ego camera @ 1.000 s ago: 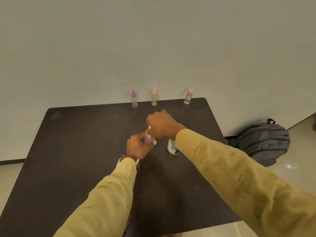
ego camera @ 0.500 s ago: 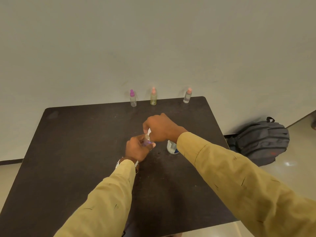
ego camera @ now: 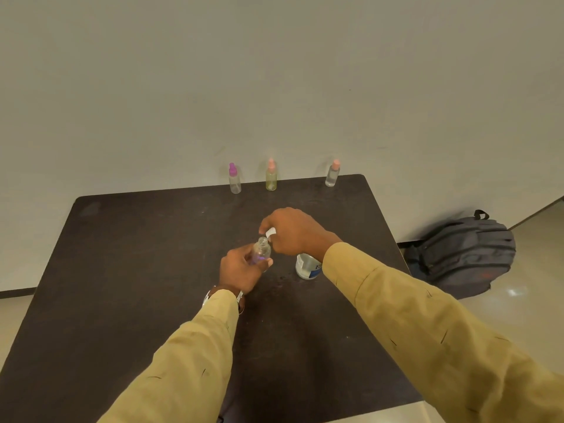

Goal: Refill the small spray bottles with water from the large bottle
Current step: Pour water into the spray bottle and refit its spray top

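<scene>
My left hand (ego camera: pixel 241 270) grips a small clear spray bottle (ego camera: pixel 262 251) above the middle of the dark table (ego camera: pixel 122 254); the bottle's neck is open. Just above it, my right hand (ego camera: pixel 294 233) pinches the bottle's white spray top (ego camera: pixel 270 232), lifted off the neck. The large bottle (ego camera: pixel 307 266), clear with a blue and white label, stands on the table under my right wrist, mostly hidden by the sleeve. Three more small spray bottles stand along the far edge: a purple-capped one (ego camera: pixel 234 179), a yellowish one with an orange cap (ego camera: pixel 271 175), and a clear one with an orange cap (ego camera: pixel 332 174).
The table stands against a plain wall. A grey backpack (ego camera: pixel 464 254) lies on the floor to the right of the table. I wear a watch (ego camera: pixel 224 296) on my left wrist.
My right hand has lifted the spray top off the small bottle, so the neck now shows open. My left hand kept holding the bottle in nearly the same place.
</scene>
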